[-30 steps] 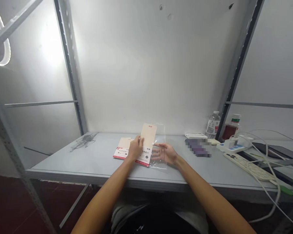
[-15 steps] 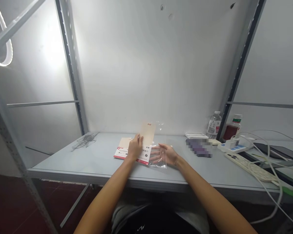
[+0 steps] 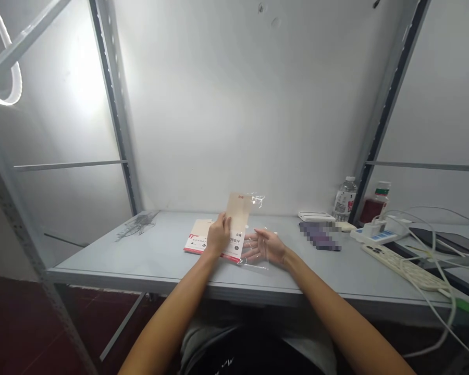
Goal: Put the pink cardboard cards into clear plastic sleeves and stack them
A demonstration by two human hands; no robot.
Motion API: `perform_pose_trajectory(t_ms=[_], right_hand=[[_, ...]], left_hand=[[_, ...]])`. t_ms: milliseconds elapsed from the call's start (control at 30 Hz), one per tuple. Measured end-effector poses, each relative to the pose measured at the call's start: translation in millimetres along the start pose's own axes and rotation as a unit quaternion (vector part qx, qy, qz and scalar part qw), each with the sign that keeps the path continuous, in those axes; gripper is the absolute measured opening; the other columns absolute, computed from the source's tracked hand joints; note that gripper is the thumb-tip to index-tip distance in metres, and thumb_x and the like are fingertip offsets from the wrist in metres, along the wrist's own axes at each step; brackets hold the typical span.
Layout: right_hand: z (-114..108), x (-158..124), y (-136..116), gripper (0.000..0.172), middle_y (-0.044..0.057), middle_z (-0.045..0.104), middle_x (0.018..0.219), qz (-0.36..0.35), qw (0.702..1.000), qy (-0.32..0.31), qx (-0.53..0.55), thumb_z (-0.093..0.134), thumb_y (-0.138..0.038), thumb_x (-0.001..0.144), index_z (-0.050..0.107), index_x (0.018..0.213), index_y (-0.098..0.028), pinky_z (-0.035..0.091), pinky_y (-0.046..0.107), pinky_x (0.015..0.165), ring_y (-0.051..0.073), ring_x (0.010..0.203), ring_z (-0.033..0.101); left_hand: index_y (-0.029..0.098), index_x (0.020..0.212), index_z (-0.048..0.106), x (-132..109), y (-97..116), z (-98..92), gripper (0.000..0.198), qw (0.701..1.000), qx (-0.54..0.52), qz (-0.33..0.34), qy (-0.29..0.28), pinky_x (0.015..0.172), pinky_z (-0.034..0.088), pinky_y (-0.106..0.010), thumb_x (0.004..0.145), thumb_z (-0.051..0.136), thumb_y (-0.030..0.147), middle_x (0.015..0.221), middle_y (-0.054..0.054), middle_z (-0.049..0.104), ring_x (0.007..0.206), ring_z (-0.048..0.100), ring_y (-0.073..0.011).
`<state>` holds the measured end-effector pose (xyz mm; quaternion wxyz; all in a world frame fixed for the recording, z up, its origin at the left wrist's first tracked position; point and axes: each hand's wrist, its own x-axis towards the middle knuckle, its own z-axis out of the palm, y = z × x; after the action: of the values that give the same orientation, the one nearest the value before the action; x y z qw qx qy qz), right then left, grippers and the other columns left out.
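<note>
My left hand [image 3: 218, 235] is closed around a flat beige-and-white packet [image 3: 239, 211] with a red lower edge and printed lettering, held tilted above the table. A clear plastic sleeve [image 3: 261, 264] extends from the packet to the right. My right hand [image 3: 272, 247] is at that sleeve, its fingers stretched out to the left and seen through the plastic. Whether the fingers lie inside or behind the film I cannot tell. Left of my left hand, another similar packet [image 3: 195, 243] lies on the table, partly covered by that hand.
The grey table [image 3: 156, 260] has a tangle of dark thin strands [image 3: 136, 227] at its left. To the right are a pixelated purple item [image 3: 319, 237], a water bottle [image 3: 344, 200], a red-liquid bottle [image 3: 374, 203], a power strip [image 3: 377, 236], a white keyboard [image 3: 404, 267] and loose cables.
The view has shifted very slightly. The held packet and both hands keep nearly the same pose, and the sleeve's film has flexed a little.
</note>
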<state>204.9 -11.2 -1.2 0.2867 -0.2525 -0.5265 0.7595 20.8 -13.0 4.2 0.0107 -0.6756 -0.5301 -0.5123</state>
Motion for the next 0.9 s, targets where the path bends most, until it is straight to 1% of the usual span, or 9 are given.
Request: perform_pose_trajectory(t_ms=[167,267,367,433,533,633,700,800,900], right_hand=[[-0.9,-0.6,-0.3,0.047,0.017,0.065,0.099,0.011,1.0,0.001,0.01,0.029,-0.043,0.085,0.055,0.107,-0.01,0.051,0.039,0.063,0.026,0.077,0.066],[-2.7,-0.6,0.9,0.045,0.017,0.066,0.096,0.009,0.999,0.0,0.039,0.033,-0.042,0.084,0.056,0.106,-0.01,0.05,0.045,0.069,0.028,0.078,0.065],[-3.8,0.1,2.4,0.043,0.016,0.067,0.092,0.003,0.998,-0.006,0.063,0.035,-0.042,0.083,0.057,0.103,-0.01,0.049,0.046,0.073,0.028,0.079,0.065],[-4.2,1.1,3.3,0.042,0.015,0.067,0.088,0.005,0.998,-0.009,0.055,0.036,-0.042,0.083,0.057,0.101,-0.01,0.05,0.044,0.068,0.027,0.075,0.065],[-3.9,3.4,5.4,0.037,0.011,0.067,0.078,0.015,1.0,-0.003,0.026,0.039,-0.042,0.083,0.057,0.096,-0.012,0.052,0.038,0.058,0.023,0.064,0.065],[-1.9,5.5,8.3,0.028,0.007,0.065,0.07,-0.002,1.0,0.015,0.013,0.041,-0.035,0.085,0.057,0.091,-0.014,0.052,0.035,0.06,0.018,0.058,0.063],[0.5,5.9,9.6,0.026,0.007,0.066,0.074,-0.015,1.0,0.012,0.006,0.041,-0.034,0.086,0.057,0.093,-0.014,0.052,0.035,0.064,0.018,0.063,0.063],[5.1,4.8,9.5,0.029,0.009,0.067,0.082,-0.028,0.999,0.014,-0.005,0.042,-0.036,0.086,0.056,0.1,-0.014,0.052,0.035,0.064,0.019,0.07,0.064],[8.9,2.7,7.9,0.029,0.009,0.067,0.083,-0.047,0.998,0.042,-0.008,0.044,-0.035,0.086,0.055,0.103,-0.015,0.052,0.034,0.063,0.019,0.07,0.064]], left_hand=[[0.021,0.108,0.051,0.8,-0.1,0.2,0.035,0.999,0.03,0.012,0.007,0.059,0.036,-0.026,0.09,0.027,0.04,0.08,-0.004,0.064,0.068,0.058,-0.017],[0.02,0.109,0.05,1.0,1.0,-0.8,0.035,0.998,0.058,0.025,0.01,0.059,0.036,-0.026,0.09,0.026,0.038,0.082,-0.005,0.064,0.068,0.058,-0.0173],[0.02,0.108,0.051,0.3,1.9,-0.5,0.035,0.997,0.059,0.04,0.012,0.059,0.035,-0.026,0.09,0.026,0.037,0.083,-0.006,0.064,0.068,0.058,-0.0175],[0.019,0.108,0.051,-0.5,2.4,0.7,0.035,0.999,0.037,0.033,0.019,0.059,0.035,-0.026,0.09,0.028,0.038,0.082,-0.006,0.064,0.067,0.057,-0.0172],[0.019,0.106,0.052,-1.7,3.1,3.2,0.034,1.0,-0.019,0.004,0.024,0.058,0.036,-0.025,0.088,0.031,0.04,0.074,-0.004,0.062,0.063,0.056,-0.0159],[0.019,0.104,0.054,-2.2,4.8,5.8,0.035,0.998,-0.066,-0.015,0.018,0.059,0.037,-0.025,0.087,0.033,0.041,0.07,-0.003,0.061,0.061,0.054,-0.0146],[0.019,0.104,0.056,-2.3,6.9,7.6,0.035,0.995,-0.092,-0.023,0.024,0.062,0.039,-0.025,0.086,0.035,0.042,0.076,-0.004,0.061,0.066,0.055,-0.0146],[0.019,0.106,0.057,-2.8,11.5,10.0,0.036,0.988,-0.146,-0.022,0.032,0.073,0.041,-0.027,0.085,0.037,0.041,0.096,-0.007,0.06,0.084,0.055,-0.0161],[0.022,0.112,0.054,-3.3,14.9,12.4,0.037,0.971,-0.236,-0.028,-0.013,0.079,0.041,-0.027,0.086,0.035,0.041,0.107,-0.005,0.059,0.094,0.053,-0.016]])
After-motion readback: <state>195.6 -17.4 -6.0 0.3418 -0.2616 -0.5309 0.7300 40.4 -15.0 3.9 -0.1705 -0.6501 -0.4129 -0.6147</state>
